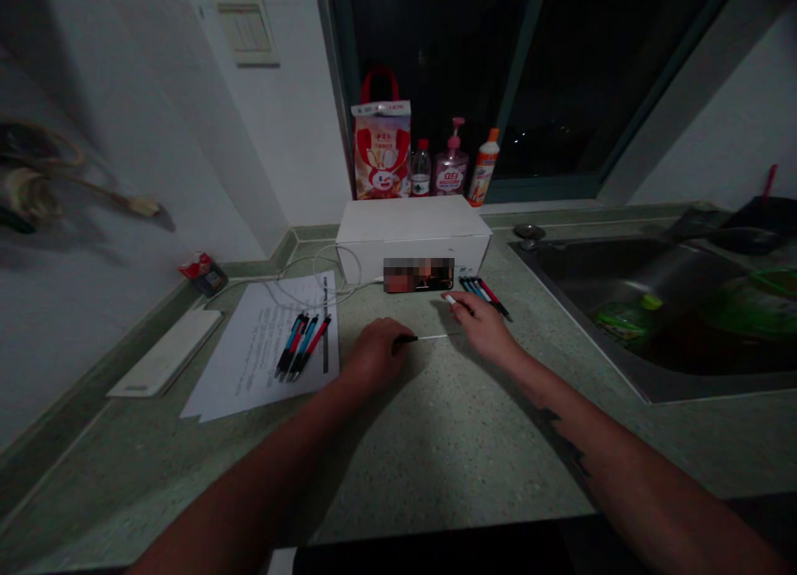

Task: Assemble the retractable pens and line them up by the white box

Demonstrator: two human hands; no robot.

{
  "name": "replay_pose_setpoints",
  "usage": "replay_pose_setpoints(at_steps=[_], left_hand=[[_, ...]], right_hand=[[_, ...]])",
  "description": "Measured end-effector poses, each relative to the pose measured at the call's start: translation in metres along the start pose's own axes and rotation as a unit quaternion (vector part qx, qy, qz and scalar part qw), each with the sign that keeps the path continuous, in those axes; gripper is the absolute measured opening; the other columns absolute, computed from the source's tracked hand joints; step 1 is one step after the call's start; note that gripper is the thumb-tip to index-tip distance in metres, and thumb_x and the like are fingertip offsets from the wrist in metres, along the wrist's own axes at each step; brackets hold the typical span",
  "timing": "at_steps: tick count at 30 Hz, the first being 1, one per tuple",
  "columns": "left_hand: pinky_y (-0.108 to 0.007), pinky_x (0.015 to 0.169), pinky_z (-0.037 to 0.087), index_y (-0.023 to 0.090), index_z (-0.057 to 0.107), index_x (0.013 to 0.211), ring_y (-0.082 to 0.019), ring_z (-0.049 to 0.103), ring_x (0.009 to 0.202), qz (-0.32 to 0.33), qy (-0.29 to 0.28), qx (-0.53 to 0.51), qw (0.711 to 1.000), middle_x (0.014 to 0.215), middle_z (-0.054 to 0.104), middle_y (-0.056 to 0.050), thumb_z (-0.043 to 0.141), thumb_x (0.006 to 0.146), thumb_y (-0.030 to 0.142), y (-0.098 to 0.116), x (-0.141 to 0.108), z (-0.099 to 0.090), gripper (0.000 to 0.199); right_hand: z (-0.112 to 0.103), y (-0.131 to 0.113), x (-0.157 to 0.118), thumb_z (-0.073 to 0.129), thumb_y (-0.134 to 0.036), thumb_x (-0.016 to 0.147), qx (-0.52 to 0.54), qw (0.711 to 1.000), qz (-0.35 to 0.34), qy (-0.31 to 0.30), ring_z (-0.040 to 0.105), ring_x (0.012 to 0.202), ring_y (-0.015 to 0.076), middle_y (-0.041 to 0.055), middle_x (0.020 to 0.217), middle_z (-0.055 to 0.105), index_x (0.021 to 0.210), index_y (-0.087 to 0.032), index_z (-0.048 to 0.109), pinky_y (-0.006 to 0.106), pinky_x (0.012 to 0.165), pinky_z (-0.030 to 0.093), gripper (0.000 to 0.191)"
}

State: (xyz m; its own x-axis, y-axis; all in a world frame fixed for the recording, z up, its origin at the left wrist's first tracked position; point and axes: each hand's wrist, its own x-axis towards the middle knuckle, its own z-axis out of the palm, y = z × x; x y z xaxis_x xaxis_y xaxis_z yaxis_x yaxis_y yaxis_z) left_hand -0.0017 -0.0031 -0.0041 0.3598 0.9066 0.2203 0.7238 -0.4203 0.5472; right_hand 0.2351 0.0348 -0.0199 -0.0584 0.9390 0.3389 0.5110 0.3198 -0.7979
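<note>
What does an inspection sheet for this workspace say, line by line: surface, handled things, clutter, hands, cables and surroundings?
Surface: speckled countertop; spills, nothing seen.
Handled things: dark slim piece; small white-tipped piece.
Clutter: pens on papers; more pens beside white box; phone before it.
Hands: left hand holds the dark piece; right hand holds the white-tipped one.
Cables: white cable, looped, partly over papers.
Surroundings: sink at right; bag and bottles by window.
</note>
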Motion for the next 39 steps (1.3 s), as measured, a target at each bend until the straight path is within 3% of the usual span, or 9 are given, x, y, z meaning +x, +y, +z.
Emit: replay_pose_setpoints(at_steps=[5, 9, 12, 17, 22, 27, 31, 36, 39], left_hand=[[-0.042, 0.092, 0.051, 0.021, 0.078, 0.094, -0.026, 0.066, 0.096, 0.059, -0.043, 0.023, 0.997, 0.097, 0.073, -0.008, 0.067, 0.082, 0.01, 0.009, -0.009, 0.003, 0.02], [-0.04, 0.09, 0.052, 0.019, 0.075, 0.109, -0.025, 0.067, 0.095, -0.001, 0.008, -0.018, 1.0, 0.101, 0.073, -0.009, 0.074, 0.084, 0.022, 0.008, -0.009, 0.005, 0.025], [-0.035, 0.081, 0.054, 0.021, 0.072, 0.119, -0.021, 0.068, 0.086, -0.064, 0.033, -0.079, 0.994, 0.103, 0.075, -0.006, 0.073, 0.086, 0.025, 0.005, -0.005, 0.007, 0.033], [-0.031, 0.078, 0.053, 0.022, 0.078, 0.104, -0.02, 0.07, 0.081, -0.067, 0.001, -0.12, 0.99, 0.092, 0.08, -0.003, 0.068, 0.089, 0.022, 0.004, 0.0, 0.009, 0.018], [-0.032, 0.08, 0.053, 0.022, 0.08, 0.089, -0.022, 0.072, 0.082, -0.077, 0.011, -0.109, 0.991, 0.088, 0.081, -0.003, 0.062, 0.092, 0.02, 0.004, 0.003, 0.006, 0.018], [-0.031, 0.077, 0.055, 0.023, 0.079, 0.098, -0.021, 0.073, 0.084, -0.087, 0.021, -0.153, 0.984, 0.092, 0.081, -0.003, 0.066, 0.091, 0.026, 0.001, 0.001, 0.011, 0.015], [-0.031, 0.076, 0.056, 0.023, 0.077, 0.099, -0.02, 0.074, 0.081, -0.096, 0.02, -0.186, 0.978, 0.09, 0.081, -0.002, 0.068, 0.089, 0.025, 0.0, 0.001, 0.014, 0.014], [-0.032, 0.08, 0.058, 0.022, 0.076, 0.093, -0.02, 0.074, 0.082, -0.096, 0.019, -0.208, 0.973, 0.091, 0.081, -0.001, 0.067, 0.086, 0.019, 0.003, 0.002, 0.013, 0.012], [-0.032, 0.083, 0.058, 0.021, 0.075, 0.091, -0.02, 0.075, 0.085, -0.104, 0.027, -0.228, 0.968, 0.092, 0.081, -0.002, 0.065, 0.085, 0.016, 0.003, 0.003, 0.013, 0.013]], right_hand=[[0.004, -0.001, -0.001, 0.06, -0.034, 0.095, 0.049, 0.999, 0.013, -0.02, 0.07, 0.09, 0.0224, 0.0076, 0.102, 0.077, 0.114, -0.021, 0.073, 0.038, 0.084, 0.055, 0.027], [-0.001, -0.018, -0.009, 0.06, -0.027, 0.099, -0.055, 0.991, -0.107, -0.055, 0.068, 0.102, 0.0247, 0.0092, 0.109, 0.076, 0.111, -0.024, 0.076, 0.041, 0.093, 0.051, 0.021], [-0.002, -0.031, -0.014, 0.061, -0.022, 0.099, -0.162, 0.959, -0.214, -0.091, 0.065, 0.103, 0.0264, 0.0086, 0.106, 0.076, 0.109, -0.027, 0.079, 0.044, 0.095, 0.047, 0.021], [0.001, -0.042, -0.016, 0.062, -0.019, 0.099, -0.233, 0.92, -0.295, -0.109, 0.061, 0.101, 0.0263, 0.0071, 0.103, 0.076, 0.111, -0.028, 0.079, 0.045, 0.097, 0.043, 0.023], [0.004, -0.04, -0.016, 0.063, -0.022, 0.1, -0.225, 0.93, -0.268, -0.111, 0.063, 0.101, 0.0267, 0.0081, 0.105, 0.077, 0.114, -0.026, 0.078, 0.044, 0.093, 0.045, 0.021], [0.004, -0.035, -0.017, 0.061, -0.024, 0.102, -0.183, 0.952, -0.213, -0.124, 0.065, 0.1, 0.0255, 0.0077, 0.104, 0.078, 0.115, -0.025, 0.076, 0.041, 0.09, 0.048, 0.02], [0.004, -0.039, -0.016, 0.062, -0.022, 0.1, -0.221, 0.934, -0.255, -0.113, 0.063, 0.104, 0.0268, 0.0078, 0.107, 0.077, 0.11, -0.026, 0.077, 0.044, 0.095, 0.045, 0.018], [0.006, -0.046, -0.016, 0.061, -0.015, 0.099, -0.261, 0.903, -0.322, -0.115, 0.061, 0.109, 0.0258, 0.0036, 0.104, 0.077, 0.103, -0.029, 0.078, 0.052, 0.114, 0.033, 0.022], [0.009, -0.047, -0.018, 0.06, -0.016, 0.1, -0.235, 0.914, -0.315, -0.104, 0.061, 0.112, 0.0261, 0.0053, 0.111, 0.076, 0.11, -0.028, 0.076, 0.052, 0.114, 0.037, 0.023]])
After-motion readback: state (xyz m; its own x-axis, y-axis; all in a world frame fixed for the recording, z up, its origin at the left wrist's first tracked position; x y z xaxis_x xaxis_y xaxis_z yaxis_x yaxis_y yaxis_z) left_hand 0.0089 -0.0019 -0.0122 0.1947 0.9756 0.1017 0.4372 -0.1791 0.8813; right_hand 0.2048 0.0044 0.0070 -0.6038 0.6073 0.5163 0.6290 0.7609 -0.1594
